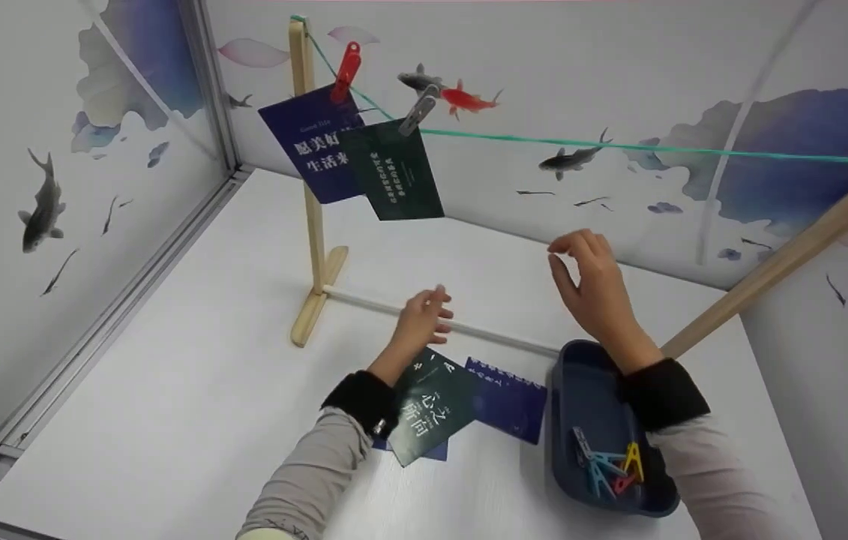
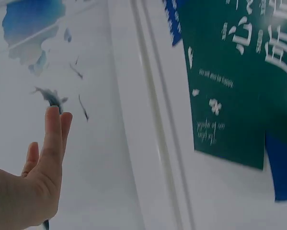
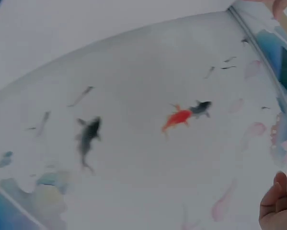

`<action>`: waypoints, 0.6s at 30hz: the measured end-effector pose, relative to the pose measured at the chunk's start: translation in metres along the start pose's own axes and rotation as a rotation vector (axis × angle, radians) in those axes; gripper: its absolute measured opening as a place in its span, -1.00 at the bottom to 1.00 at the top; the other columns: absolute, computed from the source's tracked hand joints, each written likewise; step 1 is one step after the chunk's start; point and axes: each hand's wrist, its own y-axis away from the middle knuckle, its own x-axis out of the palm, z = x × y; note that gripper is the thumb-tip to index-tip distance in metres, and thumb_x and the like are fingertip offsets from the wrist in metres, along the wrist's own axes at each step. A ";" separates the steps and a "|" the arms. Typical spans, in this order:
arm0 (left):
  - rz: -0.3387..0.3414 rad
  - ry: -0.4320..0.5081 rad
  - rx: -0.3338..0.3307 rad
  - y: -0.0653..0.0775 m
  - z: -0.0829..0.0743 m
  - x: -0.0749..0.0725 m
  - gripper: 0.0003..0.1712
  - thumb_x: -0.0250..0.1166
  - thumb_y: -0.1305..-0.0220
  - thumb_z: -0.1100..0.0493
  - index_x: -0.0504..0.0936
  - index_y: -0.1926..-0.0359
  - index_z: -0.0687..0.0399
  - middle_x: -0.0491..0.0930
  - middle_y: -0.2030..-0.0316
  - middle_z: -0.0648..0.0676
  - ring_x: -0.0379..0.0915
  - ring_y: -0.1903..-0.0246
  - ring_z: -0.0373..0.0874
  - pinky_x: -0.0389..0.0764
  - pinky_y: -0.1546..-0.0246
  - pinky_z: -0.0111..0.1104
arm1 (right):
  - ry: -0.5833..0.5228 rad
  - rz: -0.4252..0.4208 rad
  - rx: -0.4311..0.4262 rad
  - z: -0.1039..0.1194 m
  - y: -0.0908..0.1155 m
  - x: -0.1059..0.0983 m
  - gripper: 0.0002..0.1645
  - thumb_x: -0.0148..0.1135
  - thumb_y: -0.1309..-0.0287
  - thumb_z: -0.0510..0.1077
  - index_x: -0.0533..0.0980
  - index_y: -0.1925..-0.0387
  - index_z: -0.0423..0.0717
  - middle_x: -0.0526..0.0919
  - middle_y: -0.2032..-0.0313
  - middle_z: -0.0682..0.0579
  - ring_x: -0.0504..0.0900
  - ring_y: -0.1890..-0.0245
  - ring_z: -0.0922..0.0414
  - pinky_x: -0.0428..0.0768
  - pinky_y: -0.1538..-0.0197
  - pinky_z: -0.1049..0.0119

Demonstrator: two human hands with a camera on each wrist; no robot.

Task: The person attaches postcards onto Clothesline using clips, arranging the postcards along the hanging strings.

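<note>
My left hand [image 1: 424,319] hovers over the far edge of the cards on the table, its fingers extended and holding nothing. The nearest of these is a dark green card [image 1: 431,409], which overlaps a blue card [image 1: 506,397] on its right and another blue piece beneath it. My right hand [image 1: 592,289] is raised above a navy bin [image 1: 570,480], fingers loosely bent and nothing in them. On a green line [image 1: 581,140] hang two cards: a blue card [image 1: 311,146] under a red clothespin [image 1: 347,71], and a dark green card [image 1: 401,176] under a grey clothespin [image 1: 418,112].
Several coloured clothespins [image 1: 603,472] lie at the bin's near end. A wooden post [image 1: 311,225] on a foot stands at the left, a slanting wooden post [image 1: 783,262] at the right. A pale rod [image 1: 502,335] runs low between them. Walls with painted fish enclose the white table [image 1: 169,375].
</note>
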 end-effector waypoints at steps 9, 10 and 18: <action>0.442 -0.422 0.246 0.040 0.017 0.094 -0.64 0.12 -0.36 0.07 0.52 -0.08 0.14 0.58 -0.03 0.16 0.56 0.03 0.00 0.55 0.08 -0.40 | 0.124 0.444 0.389 -0.064 0.089 -0.013 -0.92 0.10 -0.19 -0.37 0.45 0.27 -0.34 0.55 0.40 -0.19 0.51 0.39 -0.04 0.50 0.29 0.07; 0.507 -0.466 0.278 0.045 0.018 0.103 -0.63 0.11 -0.36 0.07 0.52 -0.11 0.12 0.57 -0.07 0.12 0.53 -0.04 -0.04 0.51 -0.01 -0.43 | 0.143 0.486 0.396 -0.065 0.098 -0.012 -0.94 0.11 -0.17 -0.37 0.46 0.30 -0.33 0.55 0.44 -0.17 0.52 0.42 -0.01 0.51 0.32 0.09; 0.891 -1.008 0.514 0.086 0.027 0.153 -0.55 0.15 -0.33 0.00 0.46 -0.23 -0.14 0.43 -0.24 -0.05 0.29 -0.28 -0.15 0.27 -0.31 -0.21 | 0.197 0.780 0.535 -0.050 0.149 0.005 -0.91 0.22 -0.08 -0.32 0.48 0.37 -0.30 0.58 0.45 -0.13 0.57 0.43 0.00 0.57 0.32 0.10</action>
